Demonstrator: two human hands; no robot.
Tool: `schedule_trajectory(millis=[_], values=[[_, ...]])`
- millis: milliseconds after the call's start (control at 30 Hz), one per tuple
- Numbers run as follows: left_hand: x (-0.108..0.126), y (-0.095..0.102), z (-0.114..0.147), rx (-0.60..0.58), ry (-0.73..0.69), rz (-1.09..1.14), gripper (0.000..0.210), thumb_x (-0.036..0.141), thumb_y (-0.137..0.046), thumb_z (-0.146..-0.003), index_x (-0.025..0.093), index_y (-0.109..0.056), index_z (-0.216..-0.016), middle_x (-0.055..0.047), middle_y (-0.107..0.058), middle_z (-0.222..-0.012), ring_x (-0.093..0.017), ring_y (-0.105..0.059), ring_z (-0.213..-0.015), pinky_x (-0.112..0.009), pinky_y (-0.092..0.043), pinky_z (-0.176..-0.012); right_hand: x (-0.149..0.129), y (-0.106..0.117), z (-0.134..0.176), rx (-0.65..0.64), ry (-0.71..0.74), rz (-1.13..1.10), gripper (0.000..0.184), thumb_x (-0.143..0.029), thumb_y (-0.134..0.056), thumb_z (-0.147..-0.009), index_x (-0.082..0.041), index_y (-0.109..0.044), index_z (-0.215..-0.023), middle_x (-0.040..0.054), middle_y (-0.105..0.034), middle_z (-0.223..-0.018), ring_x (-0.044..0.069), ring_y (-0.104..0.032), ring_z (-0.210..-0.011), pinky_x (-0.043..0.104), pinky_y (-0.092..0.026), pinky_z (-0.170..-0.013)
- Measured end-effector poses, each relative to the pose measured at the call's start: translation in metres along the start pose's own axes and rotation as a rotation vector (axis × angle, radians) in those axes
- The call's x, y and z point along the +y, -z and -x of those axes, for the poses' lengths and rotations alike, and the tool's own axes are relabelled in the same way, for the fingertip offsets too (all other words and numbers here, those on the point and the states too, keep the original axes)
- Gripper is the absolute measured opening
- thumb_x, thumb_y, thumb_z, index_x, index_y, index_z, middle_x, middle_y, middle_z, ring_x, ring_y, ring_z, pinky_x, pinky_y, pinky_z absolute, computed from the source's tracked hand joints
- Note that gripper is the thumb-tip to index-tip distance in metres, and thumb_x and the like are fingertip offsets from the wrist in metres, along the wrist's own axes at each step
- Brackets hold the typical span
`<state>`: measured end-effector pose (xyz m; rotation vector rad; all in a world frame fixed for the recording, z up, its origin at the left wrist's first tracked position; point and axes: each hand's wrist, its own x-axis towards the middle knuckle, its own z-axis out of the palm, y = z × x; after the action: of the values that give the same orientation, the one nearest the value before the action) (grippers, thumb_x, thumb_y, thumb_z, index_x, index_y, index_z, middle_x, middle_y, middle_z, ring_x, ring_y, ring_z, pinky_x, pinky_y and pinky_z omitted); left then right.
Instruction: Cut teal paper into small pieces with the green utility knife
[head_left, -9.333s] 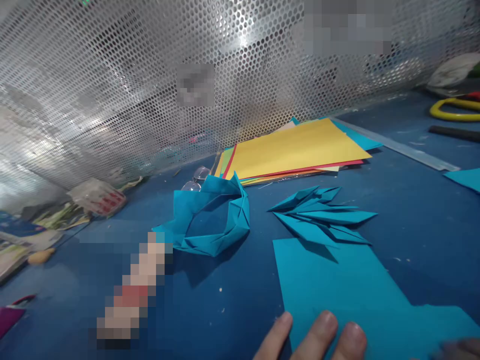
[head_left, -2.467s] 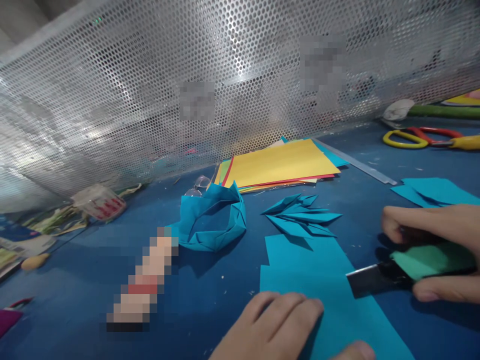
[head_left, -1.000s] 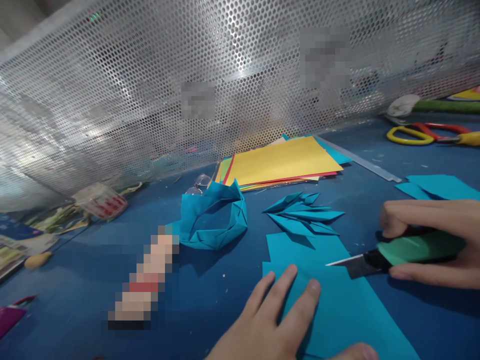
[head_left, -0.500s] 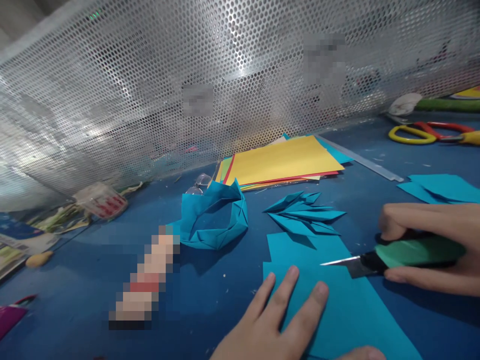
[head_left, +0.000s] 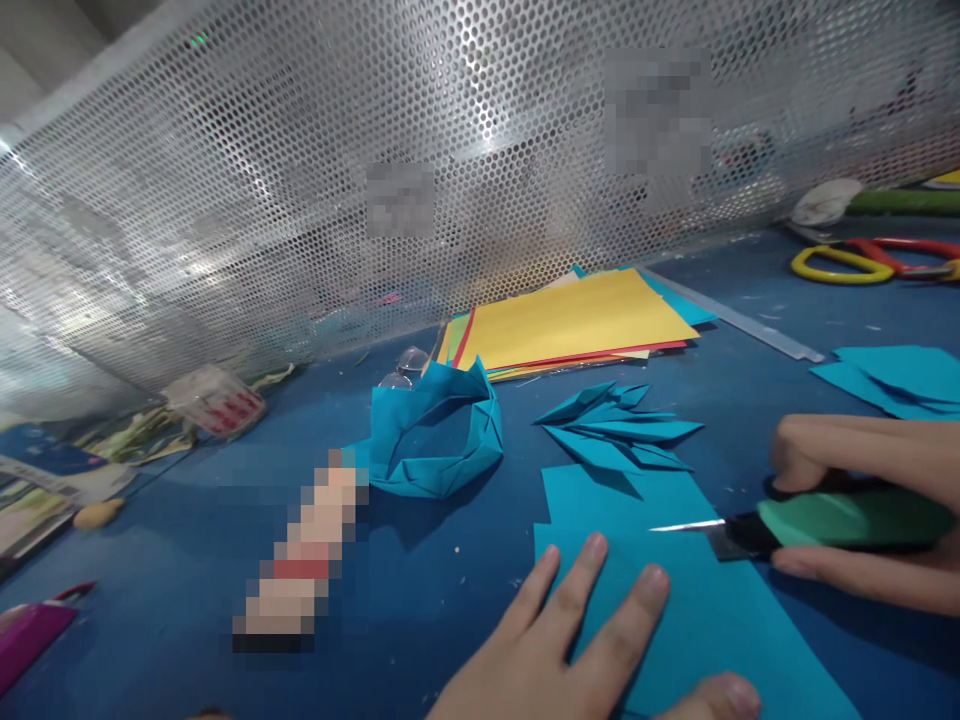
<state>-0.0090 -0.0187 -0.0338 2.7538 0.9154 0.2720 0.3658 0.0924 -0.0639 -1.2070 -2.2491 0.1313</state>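
My left hand [head_left: 562, 640] lies spread on a sheet of blue paper [head_left: 720, 630], fingers apart, pressing it to the table. In my right hand [head_left: 862, 510] is a utility knife [head_left: 832, 525] with a green and black handle, held nearly flat. Its thin blade lies at the sheet's upper edge, where another blue piece [head_left: 622, 495] shows beyond; whether it passes under the sheet I cannot tell. Just past these rests a folded blue paper shape with pointed leaves [head_left: 622, 430]. A folded blue paper ring [head_left: 439, 435] stands further left.
A stack of coloured paper [head_left: 577, 315] lies by the perforated metal screen [head_left: 315, 200], with a clear ruler [head_left: 742, 318] beside it. Scissors with yellow and red handles [head_left: 840, 264] and more blue paper [head_left: 892, 378] are at right. A plastic cup [head_left: 217, 400] lies left.
The view has shifted slightly, so everything sits a little further right in the picture. Both hands, the knife and the paper keep nearly the same positions relative to each other.
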Motion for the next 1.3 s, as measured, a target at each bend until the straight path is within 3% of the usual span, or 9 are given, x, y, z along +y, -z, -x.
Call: schedule_trajectory(millis=[167, 300, 467, 600, 767, 867, 967, 1167, 1300], values=[[-0.006, 0.013, -0.007, -0.043, -0.019, -0.012, 0.092, 0.043, -0.09, -0.127, 0.057, -0.039, -0.203, 0.0, -0.043, -0.207, -0.049, -0.05, -0.187, -0.065, -0.061, -0.141, 0.003, 0.005, 0.005, -0.002, 0.268, 0.091, 0.043, -0.077, -0.066, -0.122, -0.038, -0.061, -0.105, -0.0087, -0.076, -0.084, 0.02, -0.071, -0.059, 0.029, -0.058, -0.05], [-0.004, 0.008, -0.003, -0.085, -0.085, -0.089, 0.096, 0.051, -0.08, -0.133, 0.051, -0.021, -0.208, -0.005, -0.034, -0.21, -0.05, -0.047, -0.188, -0.067, -0.061, -0.141, -0.01, 0.007, -0.004, 0.062, 0.397, 0.113, 0.045, -0.078, -0.058, -0.129, -0.038, -0.059, -0.11, -0.0123, -0.077, -0.085, 0.015, -0.076, -0.058, 0.025, -0.057, -0.047], [-0.002, -0.011, 0.002, -0.025, -0.011, -0.172, 0.099, 0.053, -0.084, -0.131, 0.054, -0.021, -0.207, -0.001, -0.043, -0.207, -0.048, -0.05, -0.188, -0.064, -0.064, -0.139, -0.013, 0.009, -0.013, 0.133, 0.379, 0.094, 0.051, -0.087, -0.055, -0.128, -0.039, -0.063, -0.113, -0.0135, -0.084, -0.093, 0.013, -0.082, -0.064, 0.026, -0.06, -0.052], [-0.001, -0.001, -0.004, -0.037, -0.074, -0.219, 0.081, 0.052, -0.077, -0.134, 0.05, -0.038, -0.204, -0.001, -0.038, -0.209, -0.047, -0.052, -0.187, -0.059, -0.069, -0.135, -0.007, 0.009, -0.014, 0.155, 0.357, 0.062, 0.055, -0.092, -0.058, -0.125, -0.041, -0.067, -0.11, -0.0149, -0.086, -0.092, 0.014, -0.083, -0.065, 0.027, -0.061, -0.052], [-0.003, 0.004, -0.003, -0.024, -0.098, -0.269, 0.08, 0.055, -0.072, -0.136, 0.05, -0.034, -0.205, -0.003, -0.041, -0.21, -0.048, -0.056, -0.186, -0.06, -0.071, -0.133, 0.0, 0.008, -0.012, 0.14, 0.256, 0.015, 0.054, -0.093, -0.09, -0.102, -0.04, -0.078, -0.099, -0.0032, -0.086, -0.083, 0.031, -0.083, -0.073, 0.036, -0.061, -0.056], [-0.01, -0.009, 0.008, -0.039, -0.055, -0.303, 0.074, 0.065, -0.074, -0.133, 0.051, -0.049, -0.2, -0.003, -0.053, -0.204, -0.048, -0.062, -0.182, -0.06, -0.074, -0.13, 0.0, 0.002, -0.011, 0.181, 0.155, -0.03, 0.057, -0.095, -0.094, -0.095, -0.04, -0.078, -0.093, -0.0008, -0.079, -0.077, 0.033, -0.08, -0.076, 0.036, -0.057, -0.057], [-0.016, -0.015, 0.014, -0.075, -0.063, -0.338, 0.075, 0.068, -0.081, -0.129, 0.049, -0.056, -0.197, -0.006, -0.057, -0.202, -0.053, -0.064, -0.18, -0.067, -0.074, -0.13, -0.004, -0.006, -0.008, 0.226, 0.085, -0.061, 0.06, -0.097, -0.093, -0.094, -0.039, -0.075, -0.09, -0.0002, -0.075, -0.075, 0.033, -0.077, -0.076, 0.036, -0.055, -0.057], [-0.005, 0.003, -0.002, 0.009, -0.099, -0.255, 0.08, 0.059, -0.069, -0.137, 0.048, -0.031, -0.206, -0.003, -0.038, -0.209, -0.045, -0.055, -0.186, -0.058, -0.068, -0.135, -0.008, -0.01, 0.0, 0.199, 0.171, 0.014, 0.059, -0.095, -0.093, -0.097, -0.038, -0.074, -0.093, -0.0005, -0.077, -0.078, 0.032, -0.077, -0.075, 0.036, -0.053, -0.057], [0.003, 0.006, -0.006, 0.052, -0.121, -0.318, 0.061, 0.057, -0.057, -0.141, 0.045, -0.049, -0.2, -0.001, -0.044, -0.208, -0.042, -0.058, -0.184, -0.055, -0.068, -0.134, -0.011, -0.005, 0.001, 0.178, 0.25, 0.057, 0.053, -0.089, -0.086, -0.109, -0.038, -0.074, -0.101, -0.0031, -0.083, -0.088, 0.026, -0.079, -0.071, 0.035, -0.055, -0.057]])
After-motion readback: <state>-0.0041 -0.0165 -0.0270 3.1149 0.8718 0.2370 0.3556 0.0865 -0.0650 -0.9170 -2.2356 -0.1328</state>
